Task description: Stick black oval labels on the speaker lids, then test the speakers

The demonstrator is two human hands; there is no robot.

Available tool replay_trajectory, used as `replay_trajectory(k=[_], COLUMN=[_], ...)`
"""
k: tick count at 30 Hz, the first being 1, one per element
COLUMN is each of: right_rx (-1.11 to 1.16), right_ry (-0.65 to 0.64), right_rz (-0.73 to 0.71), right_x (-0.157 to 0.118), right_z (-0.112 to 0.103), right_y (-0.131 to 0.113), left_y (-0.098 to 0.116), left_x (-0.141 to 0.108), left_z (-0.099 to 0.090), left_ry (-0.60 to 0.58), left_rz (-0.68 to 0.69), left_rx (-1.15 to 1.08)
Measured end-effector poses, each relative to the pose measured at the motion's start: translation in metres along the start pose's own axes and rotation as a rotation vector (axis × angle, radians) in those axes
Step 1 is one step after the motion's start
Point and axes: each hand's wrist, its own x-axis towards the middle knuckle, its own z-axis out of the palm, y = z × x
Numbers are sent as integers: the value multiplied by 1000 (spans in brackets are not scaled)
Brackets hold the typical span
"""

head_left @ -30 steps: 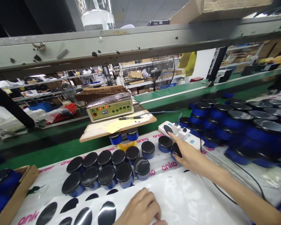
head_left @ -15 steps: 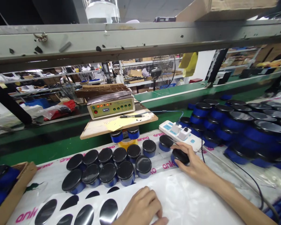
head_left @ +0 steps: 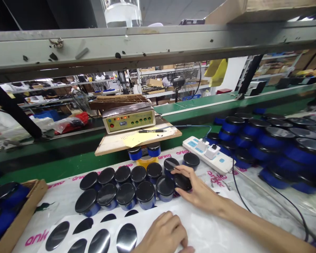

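Note:
My right hand (head_left: pixel 197 189) is closed around a round blue container with a glossy black top (head_left: pixel 183 181), at the right end of the front row. A thin, pointed dark tool (head_left: pixel 171 163) sticks out from its fingers; I cannot make out its kind. Similar blue containers (head_left: pixel 125 194) stand in two rows to the left. My left hand (head_left: pixel 163 233) rests, fingers curled, on a white sheet (head_left: pixel 200 225). Its fingertips are partly hidden, so what they hold is unclear. Beside it lies a sheet with shiny black discs (head_left: pixel 126 237).
A white power strip (head_left: pixel 221 161) with plugs and cables lies to the right. Behind it, stacked blue containers (head_left: pixel 279 140) fill the right side. A cardboard box (head_left: pixel 28 214) of containers stands at left. A wooden board (head_left: pixel 107 146) carries a control unit (head_left: pixel 130 119). Overhead runs a metal beam (head_left: pixel 158 44).
My right hand has moved left with the blue container, setting it against the row's right end. My left hand stays on the sheet. The view has shifted slightly.

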Motion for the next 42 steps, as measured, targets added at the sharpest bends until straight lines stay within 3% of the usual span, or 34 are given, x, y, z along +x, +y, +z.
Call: replay_trajectory(k=[5, 9, 13, 19, 24, 31, 35, 38, 42], right_rx=[-60, -107, -100, -31, 15, -52, -122, -194, -288], right_ry=[133, 71, -31, 52, 81, 126, 141, 198, 179], right_rz=[42, 104, 119, 130, 145, 140, 73, 1, -66], right_x=[11, 34, 52, 58, 56, 54, 51, 44, 31], right_z=[-21, -38, -21, 5, 7, 14, -3, -25, -43], right_y=[20, 30, 21, 20, 26, 13, 19, 38, 59], left_y=[-3, -4, -6, -9, -5, -2, -4, -4, 0], left_x=[-1, -1, -2, -3, -2, 0, -2, -3, 1], left_z=[3, 5, 9, 13, 6, 1, 3, 2, -4], left_ry=[15, 9, 27, 89, 13, -65, -56, -41, -65], left_rz=[31, 39, 53, 63, 52, 9, 20, 26, 21], left_rx=[8, 16, 33, 10, 18, 31, 31, 31, 29])
